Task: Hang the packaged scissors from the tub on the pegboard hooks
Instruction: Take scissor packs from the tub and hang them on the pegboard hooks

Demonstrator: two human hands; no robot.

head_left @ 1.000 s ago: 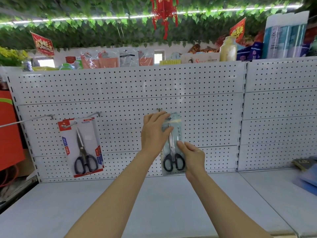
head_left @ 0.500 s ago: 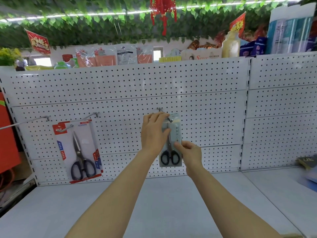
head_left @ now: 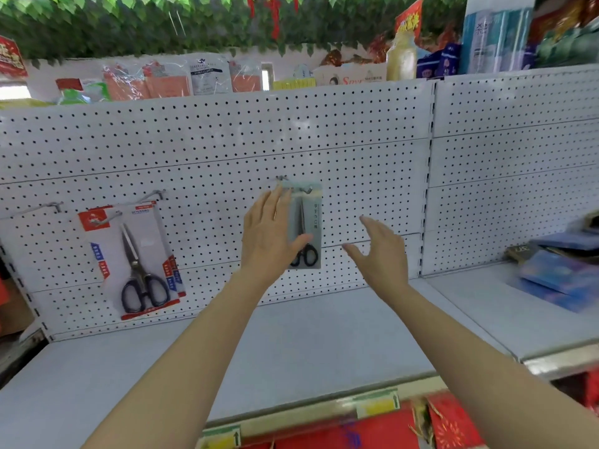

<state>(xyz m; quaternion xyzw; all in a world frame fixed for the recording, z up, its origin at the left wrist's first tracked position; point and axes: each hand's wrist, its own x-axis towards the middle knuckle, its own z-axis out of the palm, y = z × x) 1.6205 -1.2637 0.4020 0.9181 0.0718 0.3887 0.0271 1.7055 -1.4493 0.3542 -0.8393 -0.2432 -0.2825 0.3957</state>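
Straight ahead in the head view, a slim grey pack of scissors [head_left: 308,228] hangs from a hook [head_left: 303,188] on the white pegboard [head_left: 356,163]. Vertical characters run down its right edge, too small to read, and black handles show at the bottom. The left hand [head_left: 270,234] lies flat, fingers stretched upward, covering the pack's left side with the thumb across the scissors; whether it presses or merely overlaps cannot be told. The right hand [head_left: 382,251] is spread wide and holds nothing, off to the right of the pack and apart from it.

Further left, a larger red-and-white pack of scissors [head_left: 136,257] hangs tilted on another hook [head_left: 111,217]; its header print reads roughly "SCISSORS", blurred. Both packs hang above a bare grey shelf [head_left: 291,345]. On top of the pegboard a box [head_left: 350,79] shows red letters beginning "Sm". Blue packets [head_left: 557,273] lie blurred on the shelf at right. Yellow price tags [head_left: 377,405] with black arrows sit on the shelf's front edge.
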